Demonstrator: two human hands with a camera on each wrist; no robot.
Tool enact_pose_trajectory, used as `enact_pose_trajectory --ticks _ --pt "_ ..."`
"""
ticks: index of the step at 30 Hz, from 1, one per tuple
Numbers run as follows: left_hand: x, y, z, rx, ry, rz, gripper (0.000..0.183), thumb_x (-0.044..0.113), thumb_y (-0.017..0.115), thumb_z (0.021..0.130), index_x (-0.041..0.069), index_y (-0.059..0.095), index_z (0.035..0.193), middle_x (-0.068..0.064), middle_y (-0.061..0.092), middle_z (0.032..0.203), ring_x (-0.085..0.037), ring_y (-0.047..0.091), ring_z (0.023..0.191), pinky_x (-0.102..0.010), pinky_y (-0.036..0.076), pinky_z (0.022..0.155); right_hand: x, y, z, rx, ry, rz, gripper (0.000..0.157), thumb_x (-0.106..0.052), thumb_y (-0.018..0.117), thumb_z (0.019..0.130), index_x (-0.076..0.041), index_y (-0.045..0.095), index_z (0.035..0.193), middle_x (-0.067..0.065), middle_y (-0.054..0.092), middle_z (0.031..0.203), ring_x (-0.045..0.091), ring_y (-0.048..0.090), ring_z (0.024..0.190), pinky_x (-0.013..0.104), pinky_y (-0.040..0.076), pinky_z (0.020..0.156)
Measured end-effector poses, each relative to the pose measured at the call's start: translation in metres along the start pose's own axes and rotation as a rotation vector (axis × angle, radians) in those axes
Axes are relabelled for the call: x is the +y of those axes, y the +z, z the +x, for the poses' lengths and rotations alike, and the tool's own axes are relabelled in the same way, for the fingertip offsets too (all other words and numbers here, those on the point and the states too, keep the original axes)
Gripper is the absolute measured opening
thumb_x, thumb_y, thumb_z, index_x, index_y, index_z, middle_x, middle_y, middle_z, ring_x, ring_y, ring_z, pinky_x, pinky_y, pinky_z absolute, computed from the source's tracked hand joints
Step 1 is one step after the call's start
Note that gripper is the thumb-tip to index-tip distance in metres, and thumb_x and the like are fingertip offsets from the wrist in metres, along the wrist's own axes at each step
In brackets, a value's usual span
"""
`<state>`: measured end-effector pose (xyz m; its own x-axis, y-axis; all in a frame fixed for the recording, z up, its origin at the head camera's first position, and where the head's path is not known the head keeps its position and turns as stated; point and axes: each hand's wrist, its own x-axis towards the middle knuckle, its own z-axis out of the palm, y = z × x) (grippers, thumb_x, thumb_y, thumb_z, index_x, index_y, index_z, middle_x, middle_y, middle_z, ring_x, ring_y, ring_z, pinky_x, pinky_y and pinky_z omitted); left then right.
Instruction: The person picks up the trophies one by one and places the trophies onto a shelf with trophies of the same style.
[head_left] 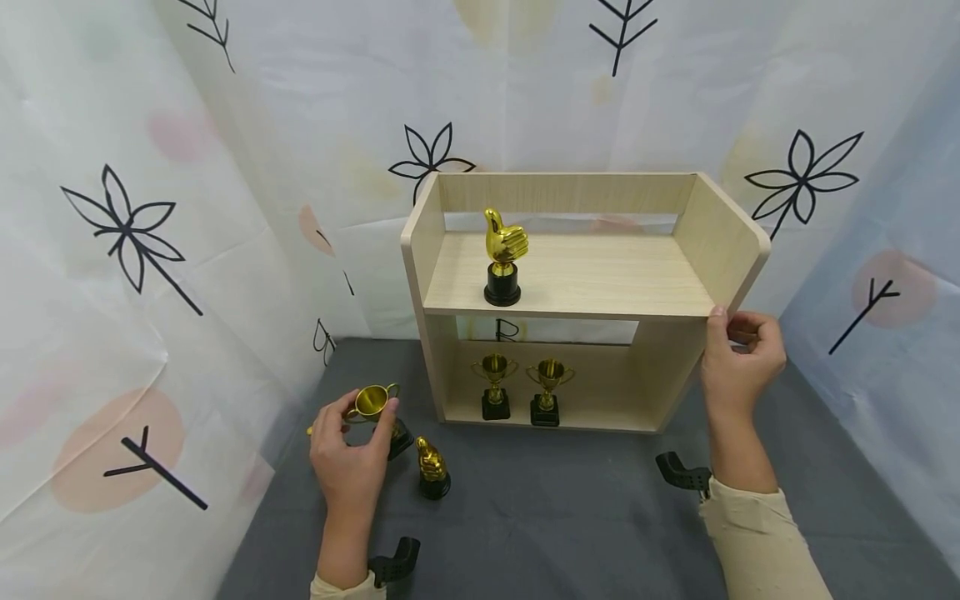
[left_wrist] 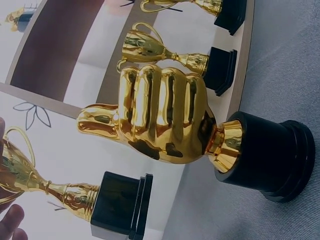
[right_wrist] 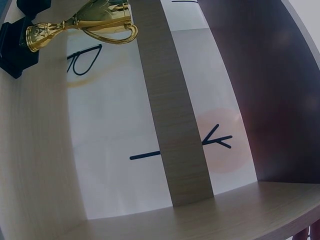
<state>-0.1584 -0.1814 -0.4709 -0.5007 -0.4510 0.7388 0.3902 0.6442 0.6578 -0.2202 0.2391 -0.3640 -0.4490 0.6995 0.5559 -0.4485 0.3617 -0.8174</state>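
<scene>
My left hand pinches a gold trophy cup by its bowl, between thumb and fingers. The cup is tilted, its black base clear of the table in the left wrist view. Just right of this hand, a gold thumbs-up trophy stands on the table; it fills the middle of the left wrist view. With the thumb on the front edge and the fingers bent at the outer side, my right hand grips the right panel of a light wooden shelf.
Another thumbs-up trophy stands on the upper board, left of its middle. Two trophy cups, one left and one right, stand on the lower board. A small gold tip shows left of my left hand. Patterned cloth hangs behind.
</scene>
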Motion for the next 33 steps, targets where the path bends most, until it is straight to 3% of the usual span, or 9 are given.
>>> enact_pose_trajectory --ticks 5,8,15,26,33 --pt "0.002 0.001 0.001 0.007 0.007 -0.012 0.050 0.011 0.098 0.075 -0.001 0.077 0.119 -0.020 0.074 0.108 -0.030 0.062 0.092 -0.035 0.041 0.081 0.000 0.000 0.000 0.003 0.005 -0.001 0.024 -0.019 0.073 0.095 -0.037 0.062 0.085 -0.020 0.058 0.085 -0.005 0.056 0.078 0.014 0.043 0.067" --pt "0.005 -0.001 0.002 -0.021 -0.014 -0.001 0.049 0.015 0.096 0.079 -0.001 0.076 0.121 -0.019 0.074 0.110 -0.030 0.063 0.094 -0.032 0.042 0.084 -0.001 0.000 -0.001 0.002 0.006 -0.002 0.024 -0.019 0.073 0.095 -0.037 0.061 0.084 -0.021 0.058 0.084 -0.005 0.057 0.078 0.015 0.044 0.067" --pt "0.009 0.002 0.005 -0.010 0.011 -0.035 0.050 0.011 0.097 0.076 -0.001 0.076 0.120 -0.019 0.074 0.109 -0.030 0.063 0.094 -0.036 0.043 0.082 -0.004 0.002 0.001 -0.002 0.013 0.010 0.023 -0.018 0.073 0.095 -0.035 0.062 0.083 -0.020 0.058 0.083 -0.004 0.057 0.077 0.015 0.044 0.067" --pt "0.013 0.001 0.005 -0.055 -0.017 -0.035 0.050 0.014 0.096 0.079 -0.001 0.075 0.122 -0.018 0.073 0.112 -0.028 0.062 0.097 -0.032 0.042 0.086 -0.002 0.001 0.000 -0.002 0.007 0.007 0.022 -0.018 0.073 0.095 -0.034 0.062 0.084 -0.022 0.058 0.083 -0.005 0.057 0.076 0.015 0.044 0.066" --pt "0.016 0.003 0.006 -0.042 0.004 -0.062 0.050 0.011 0.097 0.076 0.000 0.076 0.121 -0.018 0.074 0.110 -0.028 0.063 0.095 -0.032 0.042 0.084 -0.001 0.001 0.000 -0.006 0.007 0.007 0.022 -0.018 0.073 0.096 -0.034 0.061 0.085 -0.022 0.058 0.083 -0.004 0.057 0.077 0.015 0.044 0.067"
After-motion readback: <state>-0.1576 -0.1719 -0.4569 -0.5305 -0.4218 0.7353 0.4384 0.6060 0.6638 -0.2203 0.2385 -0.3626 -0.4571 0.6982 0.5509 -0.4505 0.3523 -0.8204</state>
